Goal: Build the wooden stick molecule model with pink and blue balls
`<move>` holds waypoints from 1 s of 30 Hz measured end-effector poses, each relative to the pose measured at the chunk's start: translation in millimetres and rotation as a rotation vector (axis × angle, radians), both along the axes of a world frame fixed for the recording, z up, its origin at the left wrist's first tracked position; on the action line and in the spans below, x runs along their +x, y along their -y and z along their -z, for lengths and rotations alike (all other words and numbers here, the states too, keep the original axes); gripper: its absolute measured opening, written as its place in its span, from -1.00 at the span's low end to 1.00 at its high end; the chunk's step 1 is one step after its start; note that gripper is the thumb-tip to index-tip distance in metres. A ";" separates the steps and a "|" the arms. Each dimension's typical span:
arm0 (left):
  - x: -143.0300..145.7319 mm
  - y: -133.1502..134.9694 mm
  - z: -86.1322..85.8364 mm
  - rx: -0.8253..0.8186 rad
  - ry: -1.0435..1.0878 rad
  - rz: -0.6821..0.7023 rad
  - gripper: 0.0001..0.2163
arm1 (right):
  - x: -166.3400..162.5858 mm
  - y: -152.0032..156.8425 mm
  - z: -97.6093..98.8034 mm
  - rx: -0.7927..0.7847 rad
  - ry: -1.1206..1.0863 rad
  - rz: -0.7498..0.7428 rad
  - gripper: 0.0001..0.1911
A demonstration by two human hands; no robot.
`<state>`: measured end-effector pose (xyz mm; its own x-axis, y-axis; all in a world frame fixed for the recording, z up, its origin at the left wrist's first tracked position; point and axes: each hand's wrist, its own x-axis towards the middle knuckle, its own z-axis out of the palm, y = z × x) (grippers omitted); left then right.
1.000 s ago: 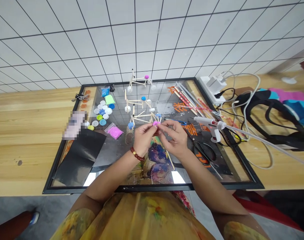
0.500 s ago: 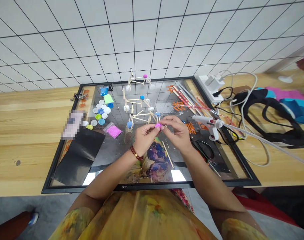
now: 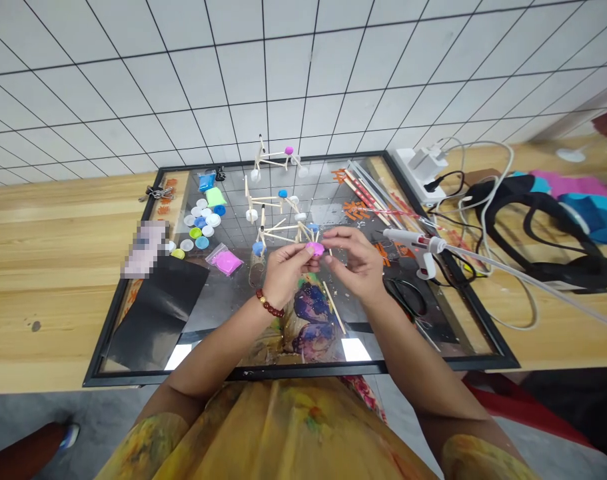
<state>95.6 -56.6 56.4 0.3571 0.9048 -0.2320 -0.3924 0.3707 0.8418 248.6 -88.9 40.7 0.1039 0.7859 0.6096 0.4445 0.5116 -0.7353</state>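
My left hand [image 3: 283, 270], with a red bead bracelet at the wrist, and my right hand [image 3: 353, 263] meet over the glass-topped framed board [image 3: 133, 363]. Both pinch a small lump of pink clay [image 3: 314, 249] between their fingertips. Just beyond my fingers stands a model of wooden sticks and bottle caps [image 3: 283, 233]. Two similar stick models [image 3: 273, 200] stand farther back. A loose wooden stick [image 3: 334, 308] lies on the glass under my right wrist.
Coloured bottle caps [image 3: 202, 223], a bag of pink clay [image 3: 224, 260] and a black sheet [image 3: 158, 313] lie on the left. On the right are a white glue gun [image 3: 416, 243], scissors [image 3: 408, 300], long sticks [image 3: 368, 193], a power strip [image 3: 423, 170] and black straps [image 3: 543, 220].
Both hands stay together on the pink clay, working it between the fingertips; the view has shifted slightly.
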 end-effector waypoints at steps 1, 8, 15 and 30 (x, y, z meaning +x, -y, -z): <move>-0.1 -0.3 -0.7 -0.009 0.009 -0.003 -0.74 | -0.2 -0.9 -0.4 -0.039 -0.065 -0.008 -0.77; 0.0 0.0 1.4 0.069 -0.066 -0.010 -0.75 | -0.9 -5.5 -0.3 -0.156 -0.221 -0.061 -0.92; -0.6 0.1 12.6 0.317 -0.272 0.014 -0.76 | -4.0 -6.8 0.4 -0.370 -0.495 -0.132 -0.71; -1.9 -1.4 -4.8 -0.046 -0.053 0.088 -0.65 | 3.2 -5.6 -3.3 -0.607 -0.646 -0.354 -0.70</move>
<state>93.8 -55.2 61.2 0.4204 0.8586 -0.2934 -0.3117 0.4403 0.8420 251.8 -83.2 43.9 -0.0273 0.9996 -0.0046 -0.2477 -0.0112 -0.9688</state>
